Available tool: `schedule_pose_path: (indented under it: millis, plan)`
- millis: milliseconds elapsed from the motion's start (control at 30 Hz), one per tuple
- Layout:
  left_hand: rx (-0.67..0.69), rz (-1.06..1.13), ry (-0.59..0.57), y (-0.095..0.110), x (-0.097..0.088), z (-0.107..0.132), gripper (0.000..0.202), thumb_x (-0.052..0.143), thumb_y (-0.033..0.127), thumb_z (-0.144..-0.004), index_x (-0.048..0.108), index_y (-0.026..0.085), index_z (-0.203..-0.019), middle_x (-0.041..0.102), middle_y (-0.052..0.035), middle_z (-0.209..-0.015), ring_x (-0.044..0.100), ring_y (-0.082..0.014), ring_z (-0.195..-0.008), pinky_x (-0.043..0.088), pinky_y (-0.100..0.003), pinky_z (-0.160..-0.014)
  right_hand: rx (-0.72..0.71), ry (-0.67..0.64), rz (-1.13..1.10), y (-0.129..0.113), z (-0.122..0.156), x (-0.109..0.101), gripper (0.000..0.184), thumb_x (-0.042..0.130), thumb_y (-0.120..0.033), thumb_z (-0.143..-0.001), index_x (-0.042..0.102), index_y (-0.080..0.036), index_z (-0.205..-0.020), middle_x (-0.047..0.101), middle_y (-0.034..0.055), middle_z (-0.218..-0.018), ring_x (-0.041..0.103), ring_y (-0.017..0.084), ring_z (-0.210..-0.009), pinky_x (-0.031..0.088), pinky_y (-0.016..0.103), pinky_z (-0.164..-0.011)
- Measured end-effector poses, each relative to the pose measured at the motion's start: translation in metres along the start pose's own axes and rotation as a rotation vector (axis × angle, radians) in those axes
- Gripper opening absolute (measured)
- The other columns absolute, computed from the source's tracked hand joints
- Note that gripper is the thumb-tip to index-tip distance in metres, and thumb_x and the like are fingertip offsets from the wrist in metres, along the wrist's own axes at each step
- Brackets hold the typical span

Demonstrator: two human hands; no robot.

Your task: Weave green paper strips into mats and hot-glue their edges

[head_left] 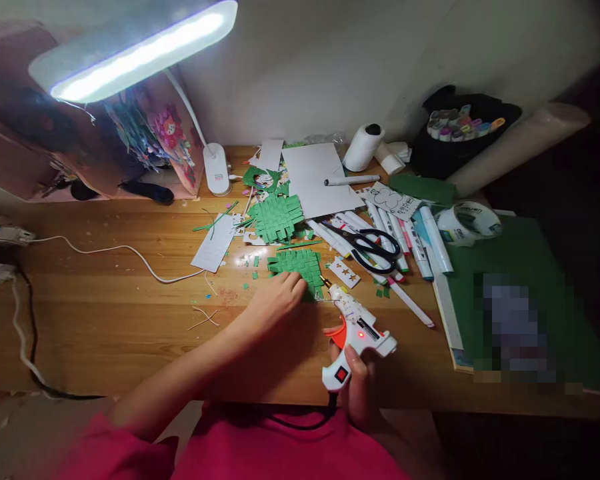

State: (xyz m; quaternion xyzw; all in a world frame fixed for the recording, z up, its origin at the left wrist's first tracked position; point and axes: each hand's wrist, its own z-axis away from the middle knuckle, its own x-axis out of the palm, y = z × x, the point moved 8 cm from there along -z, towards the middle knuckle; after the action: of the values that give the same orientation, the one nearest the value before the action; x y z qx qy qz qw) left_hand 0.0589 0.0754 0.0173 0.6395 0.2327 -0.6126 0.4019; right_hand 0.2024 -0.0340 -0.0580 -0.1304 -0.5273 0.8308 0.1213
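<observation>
Green weave (294,263) underlies curled left hand (275,299) (grip unclear), right hand (359,379) gripping glue gun (355,327).

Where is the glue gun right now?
In the head view, the glue gun is right of centre, held in the right hand, its nozzle beside the lower green woven piece.

Left of the glue gun (353,320), the left hand (276,301) covers the near edge of 1 woven green square (300,265). The gun partly hides the right hand (359,381); the gun's label (368,329) is too small to read. Right of the gun, 1 thing (513,320) on the green board (513,247) is blurred.
</observation>
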Motion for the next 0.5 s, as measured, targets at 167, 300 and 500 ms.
schedule_pose_path:
  millis: [167, 300, 500]
  plan:
    - [-0.073, 0.134, 0.008, -0.014, -0.011, -0.005, 0.016, 0.044, 0.022, -0.092, 0.057, 0.013, -0.089, 0.061, -0.007, -0.086, 0.057, -0.0192, -0.077, 0.045, -0.03, -0.065, 0.049, -0.068, 0.059, -0.004, 0.005, 0.005, 0.029, 0.057, -0.045, -0.073, 0.056, -0.02, -0.059, 0.054, -0.0005, -0.051, 0.053, 0.018, -0.054, 0.043, 0.03, -0.054]
    - [-0.141, 0.248, 0.049, -0.034, -0.016, -0.01, 0.016, 0.043, 0.019, -0.092, 0.058, 0.014, -0.088, 0.063, -0.0061, -0.086, 0.058, -0.0176, -0.076, 0.045, -0.029, -0.067, 0.053, -0.156, 0.106, -0.012, 0.014, 0.022, 0.035, 0.056, -0.049, -0.074, 0.05, -0.021, -0.055, 0.05, -0.0023, -0.048, 0.049, 0.015, -0.049, 0.04, 0.027, -0.05]
    - [-0.16, 0.332, 0.071, -0.047, -0.014, -0.017, 0.011, 0.049, 0.019, -0.09, 0.059, 0.016, -0.087, 0.065, -0.0041, -0.086, 0.059, -0.0163, -0.078, 0.045, -0.027, -0.069, -0.045, -0.148, 0.157, -0.017, 0.015, 0.028, 0.039, 0.055, -0.056, -0.075, 0.063, -0.018, -0.07, 0.059, 0.0026, -0.063, 0.056, 0.018, -0.06, 0.045, 0.029, -0.06]
